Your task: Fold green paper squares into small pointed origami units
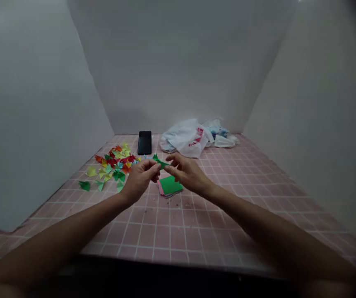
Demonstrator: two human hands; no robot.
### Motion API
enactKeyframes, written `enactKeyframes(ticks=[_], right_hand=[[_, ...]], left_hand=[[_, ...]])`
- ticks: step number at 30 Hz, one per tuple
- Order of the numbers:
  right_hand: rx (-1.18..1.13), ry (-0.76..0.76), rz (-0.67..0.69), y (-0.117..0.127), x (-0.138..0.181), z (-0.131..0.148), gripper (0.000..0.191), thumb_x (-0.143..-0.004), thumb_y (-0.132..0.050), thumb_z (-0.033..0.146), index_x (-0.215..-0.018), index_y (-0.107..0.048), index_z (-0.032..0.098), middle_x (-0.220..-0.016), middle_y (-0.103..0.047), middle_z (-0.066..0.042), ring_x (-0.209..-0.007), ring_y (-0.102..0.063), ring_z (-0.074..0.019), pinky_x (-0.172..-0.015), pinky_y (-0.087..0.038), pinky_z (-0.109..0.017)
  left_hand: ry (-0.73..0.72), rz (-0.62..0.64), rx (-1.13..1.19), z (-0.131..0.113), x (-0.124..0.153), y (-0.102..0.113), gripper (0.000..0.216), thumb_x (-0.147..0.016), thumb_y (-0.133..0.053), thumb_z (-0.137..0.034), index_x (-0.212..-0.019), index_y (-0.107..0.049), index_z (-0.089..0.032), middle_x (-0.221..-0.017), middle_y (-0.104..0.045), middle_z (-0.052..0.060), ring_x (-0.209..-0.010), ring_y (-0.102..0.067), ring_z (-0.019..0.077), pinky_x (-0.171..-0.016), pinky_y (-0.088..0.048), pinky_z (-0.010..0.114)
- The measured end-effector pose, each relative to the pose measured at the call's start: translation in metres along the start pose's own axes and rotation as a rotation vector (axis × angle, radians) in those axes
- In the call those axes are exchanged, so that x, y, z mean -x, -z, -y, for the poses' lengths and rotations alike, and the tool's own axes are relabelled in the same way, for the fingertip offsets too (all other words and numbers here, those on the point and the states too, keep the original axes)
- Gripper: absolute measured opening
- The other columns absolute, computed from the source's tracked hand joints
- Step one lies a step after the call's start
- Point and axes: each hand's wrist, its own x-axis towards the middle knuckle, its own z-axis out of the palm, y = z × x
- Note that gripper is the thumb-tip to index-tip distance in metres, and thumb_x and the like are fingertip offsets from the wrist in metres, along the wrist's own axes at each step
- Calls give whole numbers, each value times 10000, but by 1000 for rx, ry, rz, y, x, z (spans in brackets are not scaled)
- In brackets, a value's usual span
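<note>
Beyond the fingers, at the far wall, a white plastic bag (186,140) with red print is slumped, with smaller crumpled bags and something blue just beside it on its right; it is pushed back, probably to keep the near tiles free for work. Under everything a pink tiled floor (178,223) is seen, boxed in by plain grey walls on three sides.

Left of the fingers and slightly beyond, a scatter of small folded paper pieces (111,165) in red, yellow, green and orange is spread out; judged to be finished units laid aside within easy reach of the left hand. A black phone (145,142) is laid flat past the fingers, between the scatter and the bag, well apart from the hands.

Directly below the fingers a small stack of paper squares (169,186) is placed, green sheet on top, pink edges showing beneath; kept close, likely as the supply to be drawn from.

Both hands are raised above the stack. The left hand (140,178) is closed in a pinch, thumb and fingertips on one end of a green paper piece (160,162). The right hand (186,171) is pinched on the other end, remaining fingers loosely curled. The piece is held between the two pinches, off the floor, apparently so a crease can be pressed. Exact fold shape cannot be told.
</note>
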Motion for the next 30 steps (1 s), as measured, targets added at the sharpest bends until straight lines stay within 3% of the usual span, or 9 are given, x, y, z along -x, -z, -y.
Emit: enactKeyframes(ticks=[2, 5, 10, 15, 21, 26, 30], right_hand=[[-198, -136, 70, -10, -5, -14, 218, -886, -641, 379, -926, -606, 167, -704, -606, 26, -449, -545, -78, -400, -404, -201], [-385, -173, 88, -18, -11, -23, 210, -854, -646, 349, -771, -574, 170, -644, -592, 37, -424, -538, -62, -401, -412, -185], [-438, -187, 23, -23, -23, -34, 239, -817, -662, 341, -694, -537, 178, -567, -583, 53, -390, -524, -55, -382, -383, -167], [-500, -247, 46, -27, -29, -42, 245, -813, -657, 360, -701, -530, 184, -536, -575, 58, -375, -509, -61, -367, -379, -172], [-422, -198, 40, -27, -29, -44, 258, -829, -644, 361, -689, -501, 198, -508, -541, 74, -352, -479, -59, -340, -346, -174], [-397, -145, -39, -25, -30, -54, 290, -850, -649, 397, -699, -505, 196, -548, -556, 66, -371, -497, -59, -366, -367, -179], [-435, -204, -57, -26, -29, -64, 293, -827, -690, 401, -715, -513, 196, -568, -564, 66, -379, -507, -66, -379, -369, -187]], left_hand=[[-13, -8, -19, 1, -2, -1, 272, -759, -753, -390, -711, -650, -143, -634, -617, -11, -536, -560, 87, -526, -467, 215], [15, -4, -23, 7, -7, 1, 274, -761, -754, -394, -725, -657, -141, -644, -618, -10, -542, -563, 87, -529, -473, 214], [188, 36, 76, 9, -10, 7, 302, -700, -810, -400, -800, -689, -142, -729, -656, 7, -620, -608, 103, -592, -527, 226], [344, 39, 119, 6, -12, 8, 413, -751, -752, -544, -807, -689, -139, -850, -698, 60, -666, -650, 132, -613, -559, 267], [128, 28, -37, 17, -28, 3, 321, -783, -734, -430, -679, -604, -155, -635, -605, -11, -523, -556, 88, -522, -464, 217], [-32, 43, -127, 28, -46, 3, 195, -828, -688, -330, -750, -640, -157, -663, -605, -21, -562, -564, 96, -560, -463, 226], [-39, -37, -67, 37, -55, 2, 173, -815, -705, -321, -783, -654, -159, -708, -623, -12, -601, -554, 100, -591, -460, 232]])
